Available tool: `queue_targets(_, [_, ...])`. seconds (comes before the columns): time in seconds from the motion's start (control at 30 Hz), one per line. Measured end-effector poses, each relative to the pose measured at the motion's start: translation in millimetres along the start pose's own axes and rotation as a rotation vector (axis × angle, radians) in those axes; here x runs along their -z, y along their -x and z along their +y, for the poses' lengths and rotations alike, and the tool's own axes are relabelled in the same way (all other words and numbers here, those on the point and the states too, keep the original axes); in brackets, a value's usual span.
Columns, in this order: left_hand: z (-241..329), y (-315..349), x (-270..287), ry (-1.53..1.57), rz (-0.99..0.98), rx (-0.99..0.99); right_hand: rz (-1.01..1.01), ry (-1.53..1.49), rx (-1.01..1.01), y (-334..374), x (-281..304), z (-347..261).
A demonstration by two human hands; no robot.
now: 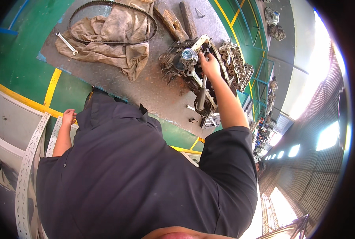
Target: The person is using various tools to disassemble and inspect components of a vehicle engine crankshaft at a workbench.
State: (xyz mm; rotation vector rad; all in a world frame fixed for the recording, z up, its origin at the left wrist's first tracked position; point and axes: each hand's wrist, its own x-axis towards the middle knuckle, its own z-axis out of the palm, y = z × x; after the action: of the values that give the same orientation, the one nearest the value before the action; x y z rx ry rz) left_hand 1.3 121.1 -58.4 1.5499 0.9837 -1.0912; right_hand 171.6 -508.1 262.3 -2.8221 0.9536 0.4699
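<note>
Clearly the right hand (209, 65) is closed on a part at the top of the greasy engine assembly (193, 71) on the steel tread plate (153, 91) — a slick grip could slip. The left hand (69, 117), fingers loosely curled, rests on a perforated metal rail (30, 159). Loose bolts (191, 113), a rag (114, 40) and belt (106, 6) crowd the plate — bare room lies between rag and engine.
</note>
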Motion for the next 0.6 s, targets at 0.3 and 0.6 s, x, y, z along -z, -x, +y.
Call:
queue_targets(0.3, [-16.5,-10.0,-1.4,0.019,-0.059,-0.058,0.305,0.077,0.124,2.6,-21.4,0.1])
queue_targets(0.6, [-24.8,-26.7,1.8,0.015,-0.064,-0.085,0.264,0.048,0.173,-1.3,-19.9,8.4])
